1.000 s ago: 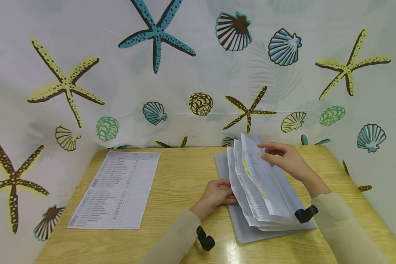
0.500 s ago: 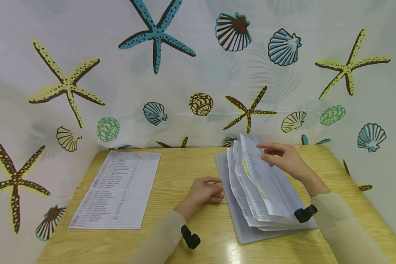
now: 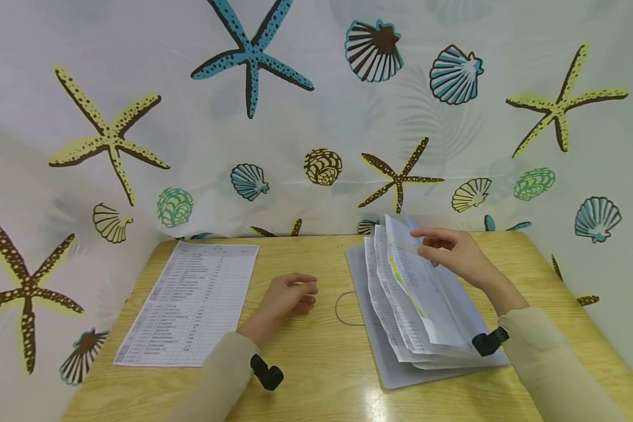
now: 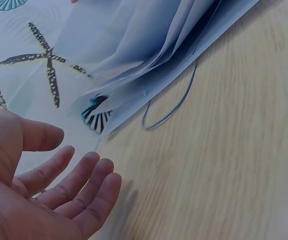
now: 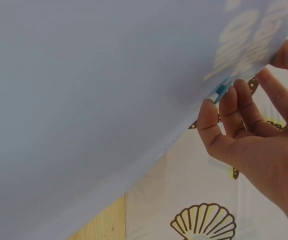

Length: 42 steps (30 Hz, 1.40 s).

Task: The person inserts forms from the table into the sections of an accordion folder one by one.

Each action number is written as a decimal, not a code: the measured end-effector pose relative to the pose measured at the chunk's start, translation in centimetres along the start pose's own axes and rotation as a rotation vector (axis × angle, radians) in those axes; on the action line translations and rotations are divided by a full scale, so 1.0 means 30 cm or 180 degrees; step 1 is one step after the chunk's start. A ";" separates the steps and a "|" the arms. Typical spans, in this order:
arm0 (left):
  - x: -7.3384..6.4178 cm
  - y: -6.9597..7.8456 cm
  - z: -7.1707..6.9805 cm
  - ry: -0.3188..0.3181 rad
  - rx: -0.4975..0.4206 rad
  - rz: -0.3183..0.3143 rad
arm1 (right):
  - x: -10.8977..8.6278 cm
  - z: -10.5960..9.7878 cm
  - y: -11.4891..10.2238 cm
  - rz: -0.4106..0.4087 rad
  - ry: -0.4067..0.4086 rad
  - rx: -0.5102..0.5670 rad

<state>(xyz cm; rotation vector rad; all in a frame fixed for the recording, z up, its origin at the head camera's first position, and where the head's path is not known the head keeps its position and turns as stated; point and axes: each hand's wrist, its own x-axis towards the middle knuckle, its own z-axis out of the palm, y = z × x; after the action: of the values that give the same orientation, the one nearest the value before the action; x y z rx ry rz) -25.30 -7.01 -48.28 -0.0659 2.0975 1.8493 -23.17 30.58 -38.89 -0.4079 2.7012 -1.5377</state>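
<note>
A grey plastic document folder (image 3: 390, 372) lies spread on the right of the table, several printed sheets (image 3: 401, 305) fanned up inside it. My right hand (image 3: 453, 255) pinches the edge of its raised cover (image 5: 108, 100), which shows pale lettering in the right wrist view. One sheet has yellow-green highlighted rows. From the folder's left edge a thin cord loop (image 3: 343, 308) sticks out over the wood. My left hand (image 3: 290, 296), palm partly turned up in the left wrist view, hovers left of this cord with relaxed fingers and nothing in them.
A printed table sheet (image 3: 190, 305) lies flat on the left of the wooden table (image 3: 306, 375). Right behind the table hangs a white curtain (image 3: 295, 129) with starfish and shells, which also closes in both sides.
My left hand has let go of the folder's left edge and moved left, uncovering the cord loop. My right hand stays at the raised cover.
</note>
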 end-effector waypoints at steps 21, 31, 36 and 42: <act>-0.072 -0.008 -0.419 0.0608 0.1578 0.0176 | -0.008 -0.001 -0.008 -0.0015 -0.0011 -0.0043; -0.114 -0.042 -0.624 0.0894 0.2214 0.0026 | -0.008 0.008 -0.014 0.0034 -0.0011 -0.0033; -0.132 -0.072 -0.717 0.1145 0.2401 0.0003 | -0.009 0.013 -0.016 0.0041 -0.0010 -0.0035; -0.155 -0.094 -0.784 0.1498 0.2550 0.0186 | -0.011 0.016 -0.017 -0.0014 0.0003 -0.0024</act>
<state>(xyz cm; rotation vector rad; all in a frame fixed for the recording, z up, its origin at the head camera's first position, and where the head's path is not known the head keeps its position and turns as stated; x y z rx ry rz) -25.45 -31.15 -47.48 -0.2602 3.0350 0.9450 -22.66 30.00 -38.74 -0.4135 2.7097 -1.5295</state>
